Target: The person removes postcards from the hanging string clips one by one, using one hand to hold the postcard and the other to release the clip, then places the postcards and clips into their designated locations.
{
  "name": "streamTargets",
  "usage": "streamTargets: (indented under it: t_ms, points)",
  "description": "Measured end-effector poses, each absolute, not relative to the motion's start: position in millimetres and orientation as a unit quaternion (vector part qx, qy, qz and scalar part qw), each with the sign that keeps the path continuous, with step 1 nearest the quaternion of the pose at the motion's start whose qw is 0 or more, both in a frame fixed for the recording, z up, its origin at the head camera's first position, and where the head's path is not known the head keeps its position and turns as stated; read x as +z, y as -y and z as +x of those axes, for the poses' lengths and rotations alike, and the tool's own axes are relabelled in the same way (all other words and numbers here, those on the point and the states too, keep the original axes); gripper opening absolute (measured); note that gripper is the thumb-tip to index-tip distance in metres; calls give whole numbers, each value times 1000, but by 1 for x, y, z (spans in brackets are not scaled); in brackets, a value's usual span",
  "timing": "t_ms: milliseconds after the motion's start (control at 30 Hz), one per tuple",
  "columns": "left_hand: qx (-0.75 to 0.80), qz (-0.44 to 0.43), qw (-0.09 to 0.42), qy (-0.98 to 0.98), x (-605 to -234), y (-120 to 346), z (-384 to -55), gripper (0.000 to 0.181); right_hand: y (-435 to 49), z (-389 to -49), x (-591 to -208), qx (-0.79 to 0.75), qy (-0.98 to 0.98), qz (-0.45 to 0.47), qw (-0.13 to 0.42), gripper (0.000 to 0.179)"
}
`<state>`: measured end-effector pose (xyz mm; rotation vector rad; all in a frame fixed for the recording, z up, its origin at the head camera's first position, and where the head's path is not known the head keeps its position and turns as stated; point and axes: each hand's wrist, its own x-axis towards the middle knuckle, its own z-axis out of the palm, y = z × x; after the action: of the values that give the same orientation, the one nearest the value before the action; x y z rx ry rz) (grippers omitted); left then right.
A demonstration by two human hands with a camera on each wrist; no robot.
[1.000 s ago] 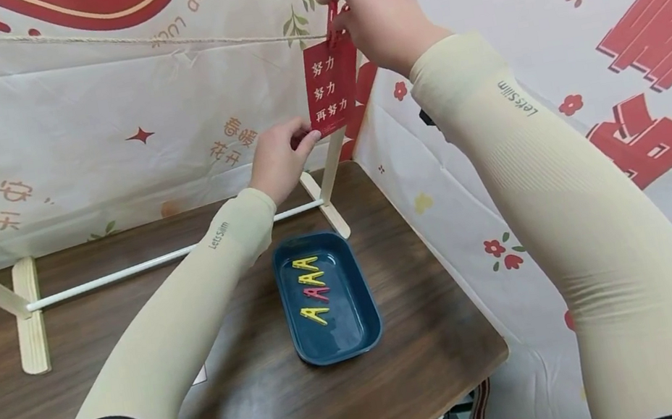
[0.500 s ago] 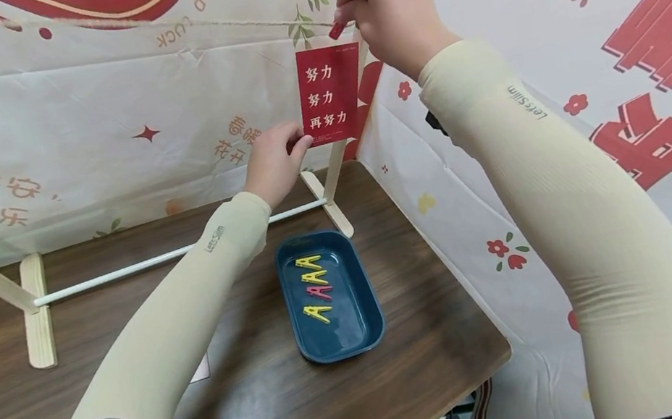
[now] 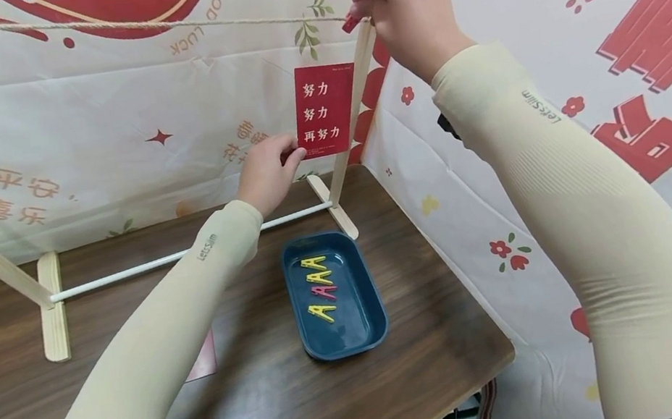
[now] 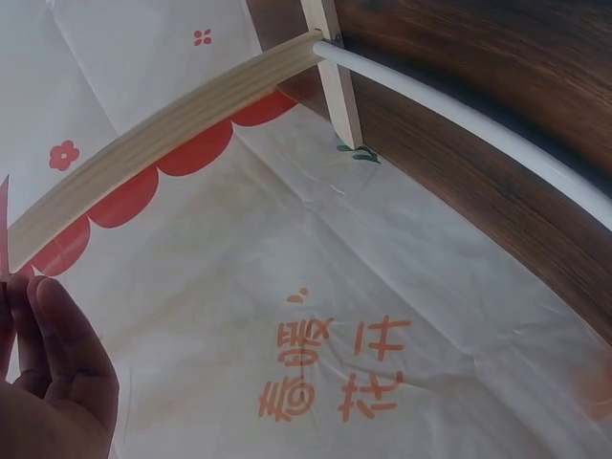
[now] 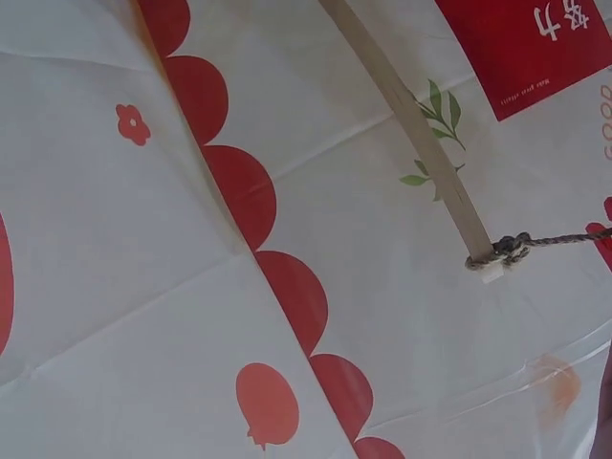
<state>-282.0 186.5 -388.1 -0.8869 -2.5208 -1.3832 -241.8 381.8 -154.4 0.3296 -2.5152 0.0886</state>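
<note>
My left hand [image 3: 269, 172] pinches the lower left corner of a red card [image 3: 327, 110] with white Chinese writing, holding it upright. Above the card, my right hand [image 3: 412, 7] pinches a small red clothespin [image 3: 350, 22] at the right end of a thin rope [image 3: 148, 25]. Whether the clothespin bites on the rope I cannot tell. A gap separates the card's top edge from the rope. In the right wrist view the rope is knotted round a wooden post [image 5: 440, 172], and the card [image 5: 535, 57] shows at the upper right.
A blue tray [image 3: 356, 320] on the brown table [image 3: 429, 297] holds several clothespins, yellow ones [image 3: 322, 313] and a pink one [image 3: 324, 292]. A white rod [image 3: 122, 273] joins the wooden stand's feet. Part of a pinkish card [image 3: 204, 361] shows beside my left forearm. Printed cloth hangs behind.
The red clothespin came away from the card and rope area, moving right and up with my right hand. My left hand lowered the card slightly, away from the rope.
</note>
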Motion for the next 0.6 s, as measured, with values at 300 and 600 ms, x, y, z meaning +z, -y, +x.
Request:
streamTargets:
  t_ms: [300, 600]
  points:
    - [-444, -297, 61, 843, -389, -174, -273, 21, -376, -245, -151, 31, 950, 131, 282, 26]
    - [-433, -305, 65, 846, -392, -157, -265, 17, -376, -245, -140, 39, 943, 134, 302, 25]
